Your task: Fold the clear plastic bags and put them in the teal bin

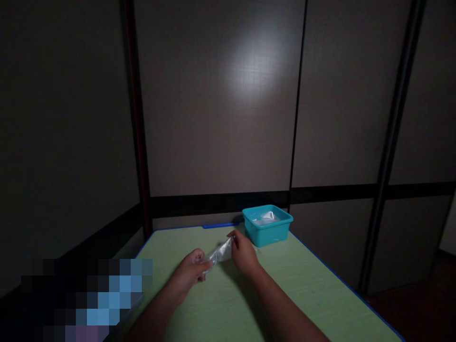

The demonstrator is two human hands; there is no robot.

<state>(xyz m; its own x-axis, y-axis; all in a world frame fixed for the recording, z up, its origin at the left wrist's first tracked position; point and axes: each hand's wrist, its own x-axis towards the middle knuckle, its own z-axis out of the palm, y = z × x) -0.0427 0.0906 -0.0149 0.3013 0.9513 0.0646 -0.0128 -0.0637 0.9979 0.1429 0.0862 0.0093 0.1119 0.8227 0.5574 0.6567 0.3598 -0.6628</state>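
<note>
A clear, shiny plastic bag [223,251] is stretched between my two hands above the green table. Its lower left end is gripped in my left hand [193,268], the fingers curled and the thumb laid along the plastic. My right hand [243,251] pinches the upper right end between thumb and fingers. Whether anything lies inside the bag, I cannot tell. Just beyond my right hand stands a turquoise plastic basket [268,234], with more clear, shiny plastic [270,217] in it.
The light green table [213,313] has a blue edge and reaches back to dark wardrobe panels [217,118]. At the lower left, a pixelated patch hides part of the scene beside the table. A strip of dark reddish floor shows at the lower right.
</note>
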